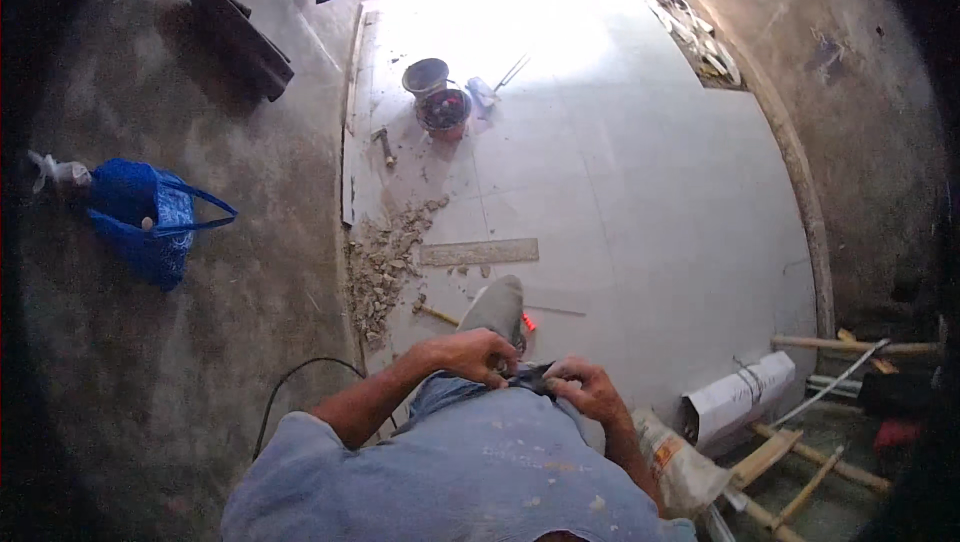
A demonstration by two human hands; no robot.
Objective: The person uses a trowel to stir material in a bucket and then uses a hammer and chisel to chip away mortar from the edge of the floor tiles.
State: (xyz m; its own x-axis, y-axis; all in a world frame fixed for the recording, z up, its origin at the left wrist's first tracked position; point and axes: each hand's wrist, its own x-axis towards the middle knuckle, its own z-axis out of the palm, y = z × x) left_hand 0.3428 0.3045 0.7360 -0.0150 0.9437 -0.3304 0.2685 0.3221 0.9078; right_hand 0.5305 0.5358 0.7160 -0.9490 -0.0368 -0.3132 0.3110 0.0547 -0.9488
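Both hands meet at my waist, at the hem of my paint-spotted blue shirt. My left hand is closed, thumb and fingers pinching the dark cloth at the waist. On the cloth's other side, my right hand is closed as well, with bent fingers gripping its edge. Whether this cloth is a waistband or a separate piece cannot be made out. Just beyond the hands, one shoe stands on the pale tiled floor. Beside it lie a hammer and a small red object.
Broken rubble lines the left wall, near a flat grey board. Farther off are another hammer and two buckets. A blue bag hangs on the left wall. At right lie a white box, a sack and wooden poles.
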